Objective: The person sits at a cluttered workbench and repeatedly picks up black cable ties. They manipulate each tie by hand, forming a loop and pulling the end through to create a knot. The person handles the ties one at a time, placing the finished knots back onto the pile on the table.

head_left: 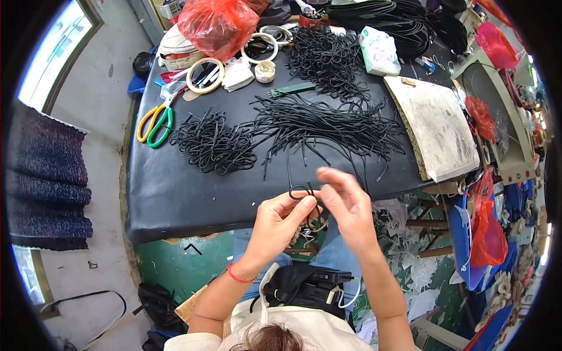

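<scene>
A thin black cord (300, 186) is bent into a small loop at the table's near edge. My left hand (280, 217) pinches it between thumb and fingers, and one strand runs up towards the cords on the table. Just to the right, my right hand (350, 215) has its thumb and fingers spread, slightly blurred, with nothing visible between them. Beyond both hands lies a spread bundle of straight black cords (333, 126). To its left is a heap of looped black cords (215, 142), and a further tangled pile of black cords (325, 55) lies behind.
Scissors (157, 125) with yellow and green handles lie on the black table (181, 199) at left. Tape rolls (205, 75), a small white tub (265, 71) and a red plastic bag (218, 26) stand behind. A worn pale board (434, 126) lies at right.
</scene>
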Tool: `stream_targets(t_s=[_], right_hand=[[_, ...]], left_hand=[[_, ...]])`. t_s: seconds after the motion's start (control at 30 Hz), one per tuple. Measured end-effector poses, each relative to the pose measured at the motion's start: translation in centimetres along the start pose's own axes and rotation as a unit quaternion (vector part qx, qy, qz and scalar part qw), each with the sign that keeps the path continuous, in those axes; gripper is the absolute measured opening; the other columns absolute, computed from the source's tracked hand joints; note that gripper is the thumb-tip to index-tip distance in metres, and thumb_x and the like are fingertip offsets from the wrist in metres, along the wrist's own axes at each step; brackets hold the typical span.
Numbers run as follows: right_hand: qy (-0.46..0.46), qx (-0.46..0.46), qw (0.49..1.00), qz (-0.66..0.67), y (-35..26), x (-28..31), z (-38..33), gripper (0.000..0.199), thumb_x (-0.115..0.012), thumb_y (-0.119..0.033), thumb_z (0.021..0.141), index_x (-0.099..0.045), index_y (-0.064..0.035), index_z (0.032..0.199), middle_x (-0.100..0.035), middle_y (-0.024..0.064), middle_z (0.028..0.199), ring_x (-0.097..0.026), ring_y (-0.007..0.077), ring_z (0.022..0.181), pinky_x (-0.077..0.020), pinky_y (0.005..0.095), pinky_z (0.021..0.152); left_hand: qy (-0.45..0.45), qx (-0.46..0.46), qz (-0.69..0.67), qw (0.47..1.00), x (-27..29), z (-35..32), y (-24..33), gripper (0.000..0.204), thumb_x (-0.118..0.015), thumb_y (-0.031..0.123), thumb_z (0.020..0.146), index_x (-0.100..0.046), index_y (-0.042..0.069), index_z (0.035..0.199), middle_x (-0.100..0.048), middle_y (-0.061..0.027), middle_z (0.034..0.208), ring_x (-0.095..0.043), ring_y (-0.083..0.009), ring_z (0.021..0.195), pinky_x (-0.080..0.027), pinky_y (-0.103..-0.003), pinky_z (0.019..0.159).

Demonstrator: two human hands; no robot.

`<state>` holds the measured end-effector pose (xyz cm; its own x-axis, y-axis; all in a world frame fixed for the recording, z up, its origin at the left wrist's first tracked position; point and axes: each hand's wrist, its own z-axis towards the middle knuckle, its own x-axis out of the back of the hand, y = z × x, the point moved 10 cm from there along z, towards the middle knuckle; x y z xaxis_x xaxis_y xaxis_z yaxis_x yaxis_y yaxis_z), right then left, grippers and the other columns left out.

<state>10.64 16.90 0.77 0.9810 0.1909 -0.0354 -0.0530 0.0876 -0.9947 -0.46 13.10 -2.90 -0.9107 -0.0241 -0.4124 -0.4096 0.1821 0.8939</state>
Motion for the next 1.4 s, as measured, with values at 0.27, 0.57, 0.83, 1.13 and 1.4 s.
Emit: stream_targets(t_s=[0.27,0.57,0.83,1.13,1.4], right_hand=[[-0.057,-0.128,0.982,0.129,1.9,-2.1,-0.6,0.019,-0.051,-0.017,0.092,-0.057,-0.0016,0.083,-0.057,0.0001,0.072,-0.049,0.0035,0.058,-0.0416,0.0187,0.050],[-0.056,-0.149,0.986,0.044,2.7,-1.9,-0.1,0.022,-0.050,-0.020,0.093,-0.054,-0.0021,0.080,-0.053,-0.0016,0.066,-0.047,0.0025,0.057,-0.0400,0.0183,0.049],[-0.026,-0.192,0.981,-0.016,2.3,0.2,-1.5,0.023,-0.055,-0.012,0.089,-0.050,0.0014,0.108,-0.058,0.0040,0.093,-0.054,0.0072,0.083,-0.0452,0.0219,0.074],[-0.085,-0.103,0.991,0.021,1.0,-0.7,-2.1,0.010,-0.058,-0.004,0.086,-0.059,0.0039,0.091,-0.057,0.0044,0.089,-0.055,0.0077,0.077,-0.0451,0.0216,0.068],[-0.149,-0.094,0.983,-0.043,0.8,-0.6,-1.6,0.015,-0.056,-0.009,0.088,-0.060,0.0031,0.096,-0.055,0.0014,0.083,-0.049,0.0052,0.071,-0.0408,0.0207,0.063]], left_hand=[[-0.039,-0.018,0.002,0.999,-0.8,-0.6,0.5,0.017,-0.055,0.011,0.090,-0.061,-0.004,0.095,-0.061,-0.0020,0.082,-0.053,-0.0052,0.075,-0.045,-0.021,0.067],[-0.022,0.021,-0.035,0.999,-0.9,-1.3,-0.9,0.016,-0.056,0.012,0.089,-0.061,-0.002,0.097,-0.061,-0.0021,0.082,-0.055,-0.0061,0.075,-0.046,-0.021,0.068],[0.099,-0.004,-0.154,0.983,1.4,-0.7,-0.7,0.019,-0.060,0.012,0.086,-0.061,-0.002,0.099,-0.063,-0.0053,0.082,-0.060,-0.0100,0.074,-0.051,-0.023,0.069],[0.082,-0.033,0.018,0.996,1.1,-1.5,0.0,0.014,-0.061,0.008,0.085,-0.060,-0.004,0.092,-0.064,-0.0073,0.080,-0.061,-0.0101,0.071,-0.051,-0.023,0.066],[0.088,-0.031,-0.005,0.996,1.4,-1.5,-0.8,0.014,-0.061,0.009,0.085,-0.059,-0.003,0.090,-0.064,-0.0077,0.079,-0.061,-0.0109,0.069,-0.052,-0.024,0.065]])
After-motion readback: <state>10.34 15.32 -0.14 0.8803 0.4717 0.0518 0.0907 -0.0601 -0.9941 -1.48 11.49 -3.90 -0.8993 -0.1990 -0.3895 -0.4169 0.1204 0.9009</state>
